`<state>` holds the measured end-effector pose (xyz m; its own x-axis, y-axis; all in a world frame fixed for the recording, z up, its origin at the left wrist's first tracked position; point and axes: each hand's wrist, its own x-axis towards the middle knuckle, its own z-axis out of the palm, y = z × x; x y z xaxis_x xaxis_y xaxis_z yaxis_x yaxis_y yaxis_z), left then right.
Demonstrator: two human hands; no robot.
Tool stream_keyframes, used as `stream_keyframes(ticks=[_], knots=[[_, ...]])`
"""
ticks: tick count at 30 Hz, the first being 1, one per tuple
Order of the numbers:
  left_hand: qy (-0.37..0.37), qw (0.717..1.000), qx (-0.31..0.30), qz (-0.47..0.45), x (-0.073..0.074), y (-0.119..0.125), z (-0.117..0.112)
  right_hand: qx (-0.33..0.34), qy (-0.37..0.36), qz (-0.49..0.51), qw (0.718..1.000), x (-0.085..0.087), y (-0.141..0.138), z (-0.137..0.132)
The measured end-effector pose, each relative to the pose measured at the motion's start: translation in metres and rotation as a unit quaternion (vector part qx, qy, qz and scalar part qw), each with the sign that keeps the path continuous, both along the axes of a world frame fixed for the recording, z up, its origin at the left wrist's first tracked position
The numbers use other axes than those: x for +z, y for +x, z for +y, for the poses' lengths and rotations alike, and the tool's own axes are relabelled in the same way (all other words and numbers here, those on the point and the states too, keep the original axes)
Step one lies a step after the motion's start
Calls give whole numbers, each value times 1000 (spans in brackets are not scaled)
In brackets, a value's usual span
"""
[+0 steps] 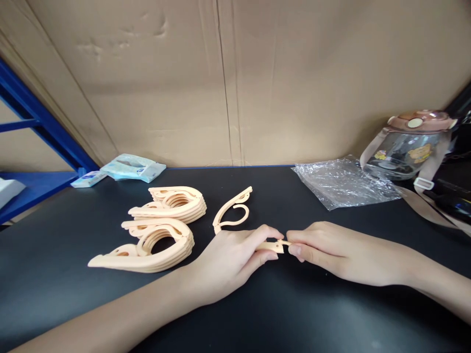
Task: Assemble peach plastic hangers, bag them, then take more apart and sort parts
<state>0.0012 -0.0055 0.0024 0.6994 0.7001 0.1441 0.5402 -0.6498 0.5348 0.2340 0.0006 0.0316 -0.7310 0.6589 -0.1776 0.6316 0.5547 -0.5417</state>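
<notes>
Between finger and thumb, my left hand pinches a peach plastic hanger arm, whose holed end sticks out to the right. My right hand is closed on a thin peach hanger piece that meets that end; most of it is hidden by the fingers, so I cannot tell whether it is a hook. Just beyond my left hand lies a single hanger part with a curved hook. To its left are two stacks of folded peach hangers, a nearer stack and a farther stack.
A clear plastic bag lies at the back right, beside a transparent water bottle with a strap. Blue tissue packs rest at the back left, near a blue metal frame. A cardboard wall rises behind the black table.
</notes>
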Motion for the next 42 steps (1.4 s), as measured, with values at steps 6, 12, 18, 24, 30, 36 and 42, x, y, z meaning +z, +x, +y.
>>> stream_keyframes(ticks=[6,12,18,24,30,36,42], knots=[[-21,1000,-6,-17,-1,-1,-1,5,30,-12,999,-2,-2,-4],[-19,1000,-9,-11,-2,-3,-1,38,133,-49,989,-11,-7,-7],[-37,999,1,11,0,-2,-2,88,254,-60,961,-19,-6,-6],[-64,998,-11,11,4,-1,-3,109,377,-18,920,-23,-4,-4],[-60,998,-16,30,8,0,-2,119,447,-18,886,-24,-6,-6],[-52,998,-13,38,7,1,-3,124,487,-36,864,-25,-6,-8],[-53,998,-5,37,7,0,-5,136,513,-33,847,-26,-8,-12]])
